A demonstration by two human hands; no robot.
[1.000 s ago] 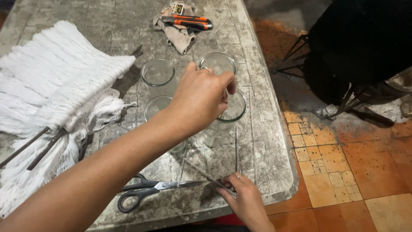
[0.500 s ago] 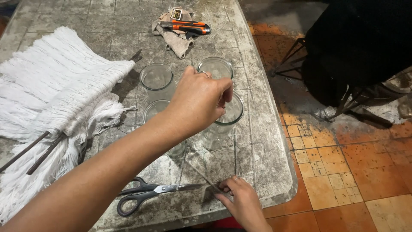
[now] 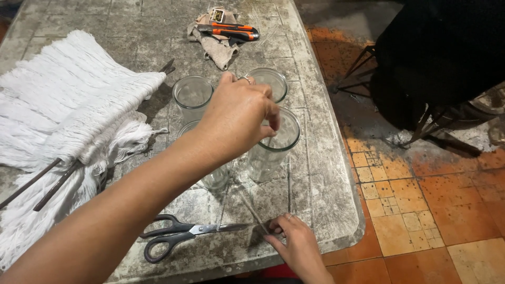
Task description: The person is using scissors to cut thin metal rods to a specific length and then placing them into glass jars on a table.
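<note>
- A person's left hand (image 3: 239,113) reaches forward over a group of four clear glass jars standing on a worn, stained grey table (image 3: 321,173).
- The left fingers are curled together, thumb and forefinger tips pinched just above the open mouth of the nearest right jar (image 3: 273,144). What sits in the pinch is too small to make out; it may be a thin strand hanging into the jar.
- A ring shows on one left finger.
- The right hand (image 3: 294,242) rests low at the table's near edge. Its fingers are bent and closed around the near ends of thin sticks (image 3: 252,210), which lie flat on the table and fan away from the hand toward the jars.
- Another jar (image 3: 192,94) stands upright behind and to the left; a third jar (image 3: 271,81) stands behind the left hand; the fourth jar (image 3: 213,176) is mostly hidden under the wrist.
- Black-handled scissors (image 3: 181,235) lie closed on the table just left of the right hand, blades pointing toward it.
- A thick bundle of white cotton cord (image 3: 68,118) covers the table's left side, with two dark rods (image 3: 44,184) poking out of it.
- At the far end lies an orange and black utility knife (image 3: 231,31) on a beige rag (image 3: 213,44).
- To the right is an orange tiled floor (image 3: 436,210).
</note>
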